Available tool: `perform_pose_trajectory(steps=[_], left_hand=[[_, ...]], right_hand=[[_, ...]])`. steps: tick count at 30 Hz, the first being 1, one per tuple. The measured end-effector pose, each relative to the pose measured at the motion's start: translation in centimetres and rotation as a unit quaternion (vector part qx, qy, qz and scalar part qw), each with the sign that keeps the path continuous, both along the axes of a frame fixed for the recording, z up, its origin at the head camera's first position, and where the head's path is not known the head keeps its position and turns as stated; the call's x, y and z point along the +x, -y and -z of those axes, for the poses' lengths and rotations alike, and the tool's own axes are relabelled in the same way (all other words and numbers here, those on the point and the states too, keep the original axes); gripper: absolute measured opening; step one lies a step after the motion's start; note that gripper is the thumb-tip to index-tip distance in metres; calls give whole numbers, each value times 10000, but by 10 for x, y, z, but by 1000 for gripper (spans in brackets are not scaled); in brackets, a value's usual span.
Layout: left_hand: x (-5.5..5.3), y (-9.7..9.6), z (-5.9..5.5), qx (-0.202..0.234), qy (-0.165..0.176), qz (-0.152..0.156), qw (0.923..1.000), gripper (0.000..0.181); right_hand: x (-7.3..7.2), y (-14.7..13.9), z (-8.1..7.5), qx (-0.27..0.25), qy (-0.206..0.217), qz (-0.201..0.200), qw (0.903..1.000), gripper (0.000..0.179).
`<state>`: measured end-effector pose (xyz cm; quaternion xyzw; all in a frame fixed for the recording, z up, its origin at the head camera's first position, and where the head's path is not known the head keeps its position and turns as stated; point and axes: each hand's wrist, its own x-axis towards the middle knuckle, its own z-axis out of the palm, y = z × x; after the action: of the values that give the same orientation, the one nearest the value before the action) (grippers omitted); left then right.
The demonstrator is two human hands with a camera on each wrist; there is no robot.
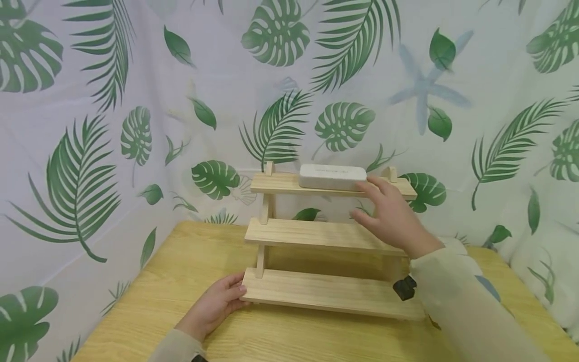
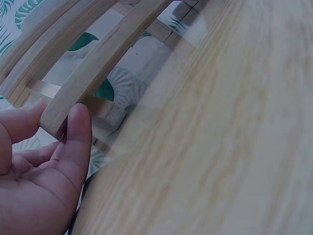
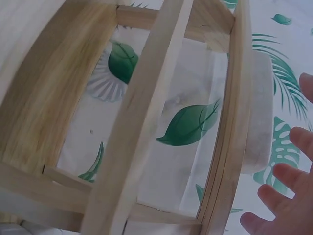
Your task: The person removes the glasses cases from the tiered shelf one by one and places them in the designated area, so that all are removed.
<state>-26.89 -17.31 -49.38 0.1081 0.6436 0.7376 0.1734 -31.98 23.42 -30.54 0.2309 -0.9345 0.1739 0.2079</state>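
A light wooden rack (image 1: 312, 234) with three stepped shelves stands on the table. On its top shelf lies a white oblong box (image 1: 332, 177) with rounded corners and faint lettering. My left hand (image 1: 219, 304) holds the left end of the bottom shelf; in the left wrist view the thumb and fingers pinch the board's end (image 2: 58, 115). Beside the box's right end is my right hand (image 1: 393, 213), fingers spread and its fingertips close to the box. The right wrist view has this hand (image 3: 288, 196) at the lower right, the box (image 3: 259, 112) beyond the top shelf.
The rack stands on a yellowish wooden table (image 1: 181, 266). Behind it hangs a white cloth (image 1: 217, 60) printed with green leaves. White and blue rounded things (image 1: 487, 287) lie to the right, partly hidden by my right sleeve (image 1: 461, 301).
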Motion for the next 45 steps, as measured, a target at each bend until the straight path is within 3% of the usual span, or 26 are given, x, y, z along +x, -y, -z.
perform_pose_trajectory(steps=[7, 12, 22, 31, 45], left_hand=[[1, 2, 1, -31, -2, -145, 9999, 63], [-1, 1, 4, 25, -51, -44, 10000, 64], [1, 0, 6, 65, 96, -102, 9999, 61], [-4, 1, 8, 88, -18, -34, 10000, 61], [-5, 1, 5, 69, 60, -63, 9999, 62]], right_hand=[[-25, 11, -15, 201, 481, 244, 9983, 75], [-39, 16, -19, 355, 561, 325, 9973, 75], [-54, 29, -15, 507, 600, 504, 9956, 75], [-66, 34, -23, 624, 825, 688, 9923, 78], [-75, 33, -17, 673, 994, 758, 9899, 84]])
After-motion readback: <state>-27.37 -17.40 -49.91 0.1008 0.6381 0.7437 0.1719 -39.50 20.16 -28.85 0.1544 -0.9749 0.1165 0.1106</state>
